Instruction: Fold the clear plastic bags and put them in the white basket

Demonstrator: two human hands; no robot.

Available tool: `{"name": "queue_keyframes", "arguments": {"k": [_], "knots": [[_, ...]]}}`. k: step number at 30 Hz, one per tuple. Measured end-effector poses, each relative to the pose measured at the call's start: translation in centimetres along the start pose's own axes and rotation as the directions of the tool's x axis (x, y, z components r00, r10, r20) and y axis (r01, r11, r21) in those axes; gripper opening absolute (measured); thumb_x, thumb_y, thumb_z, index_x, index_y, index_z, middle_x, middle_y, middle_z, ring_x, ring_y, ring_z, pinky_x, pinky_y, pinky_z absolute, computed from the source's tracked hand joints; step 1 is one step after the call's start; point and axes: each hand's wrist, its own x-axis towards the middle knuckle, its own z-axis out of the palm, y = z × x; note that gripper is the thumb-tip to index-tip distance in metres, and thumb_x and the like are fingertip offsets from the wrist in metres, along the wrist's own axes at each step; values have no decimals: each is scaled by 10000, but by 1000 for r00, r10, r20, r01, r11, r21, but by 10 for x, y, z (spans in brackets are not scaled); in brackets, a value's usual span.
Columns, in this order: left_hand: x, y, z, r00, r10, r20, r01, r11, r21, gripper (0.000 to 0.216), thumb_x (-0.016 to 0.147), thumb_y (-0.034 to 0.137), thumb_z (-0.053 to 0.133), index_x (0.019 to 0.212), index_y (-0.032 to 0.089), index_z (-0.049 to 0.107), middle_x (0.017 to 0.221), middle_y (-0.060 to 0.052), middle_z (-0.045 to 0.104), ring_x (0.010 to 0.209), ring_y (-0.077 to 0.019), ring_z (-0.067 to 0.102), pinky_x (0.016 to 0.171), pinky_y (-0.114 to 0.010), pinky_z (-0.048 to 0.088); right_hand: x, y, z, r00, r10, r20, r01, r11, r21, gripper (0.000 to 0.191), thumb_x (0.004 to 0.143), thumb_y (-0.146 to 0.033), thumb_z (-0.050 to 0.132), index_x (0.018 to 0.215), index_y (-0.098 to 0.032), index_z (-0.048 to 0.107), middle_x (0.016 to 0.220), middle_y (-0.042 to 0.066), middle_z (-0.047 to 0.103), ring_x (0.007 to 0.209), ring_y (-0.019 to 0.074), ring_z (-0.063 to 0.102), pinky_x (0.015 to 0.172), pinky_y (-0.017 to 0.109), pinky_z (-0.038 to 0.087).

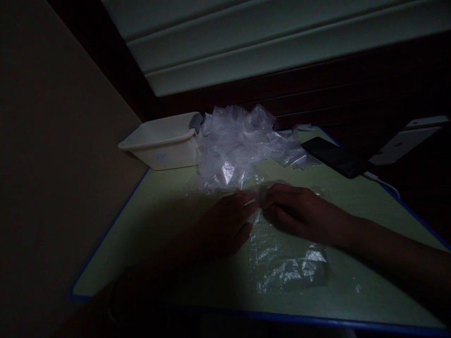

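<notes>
A flat clear plastic bag (pixel 289 263) lies on the table in front of me, its far edge running under my fingers. My right hand (pixel 296 209) is closed, with curled fingertips pinching that far edge. Close beside it on the left, my left hand (pixel 225 225) has a bit of film between its fingertips at the same edge; its thumb stands apart, lower down. Just beyond both hands rises a loose heap of crumpled clear plastic bags (pixel 239 141). Dim light leaves the finger details hard to make out.
A white plastic bin (pixel 162 143) stands left of the heap, near the wall. On the right, a dark phone (pixel 334 157) and a white device (pixel 405 143) with a white cable sit near the edge. The pale table (pixel 162 202) has blue edging.
</notes>
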Motion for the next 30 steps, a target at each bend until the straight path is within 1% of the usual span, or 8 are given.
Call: {"name": "queue_keyframes", "arguments": {"k": [5,9,12,16,21,26,28,30], "knots": [[4,5,-4,998,39,58,-39,999,4,477,922,171,423,1391,108,367,1450,-177,416,1396,-262,327,1115,-454,372,1,2,-2,981,171,-87,-177,982,-62,122,875,-202,481,853,-162,593,847,75,609,744,191,578,668,321,449],[6,8,-6,995,24,92,-29,998,47,495,932,141,386,1424,134,336,1477,-183,371,1417,-273,289,1108,-454,374,-1,4,-1,958,267,-107,-273,961,-45,111,874,-248,497,923,-165,553,808,68,632,667,183,586,593,304,434],[6,9,-6,993,26,114,-34,997,64,498,928,140,403,1424,151,352,1488,-186,352,1423,-288,274,1113,-463,367,-3,5,0,967,241,-87,-245,969,-42,194,873,-236,503,1047,-155,531,877,84,646,726,198,610,626,314,462],[7,8,-4,990,26,137,-36,996,75,495,930,141,400,1423,151,356,1482,-185,365,1423,-301,273,1091,-479,394,-3,6,1,989,137,-47,-141,987,-72,379,871,-189,506,1250,-179,486,1109,109,608,954,228,608,785,350,498],[8,7,-2,990,47,130,-56,996,66,523,934,135,400,1448,182,315,1493,-160,363,1426,-301,267,1094,-486,391,-2,6,2,997,76,-10,-76,995,-65,399,876,-149,488,1271,-203,487,1140,101,557,1038,224,570,894,380,491],[5,7,0,999,-10,52,14,998,-63,676,928,165,422,1500,109,67,1516,-204,323,1406,-291,315,1093,-478,407,-3,6,3,997,82,11,-81,993,-83,395,871,-128,480,1261,-192,497,1158,108,540,1068,228,549,939,390,471],[4,7,1,999,-41,26,44,992,-119,766,920,175,442,1499,100,-54,1504,-212,345,1395,-291,335,1089,-488,412,-4,6,3,996,89,11,-88,992,-90,413,867,-134,489,1276,-193,482,1172,108,539,1079,232,544,948,395,464],[3,6,2,999,-48,19,51,985,-162,814,914,180,452,1491,100,-117,1487,-202,381,1397,-292,332,1095,-500,403,-4,7,3,995,96,7,-95,991,-93,434,869,-143,492,1298,-200,460,1191,103,540,1097,234,537,959,400,454]]}}
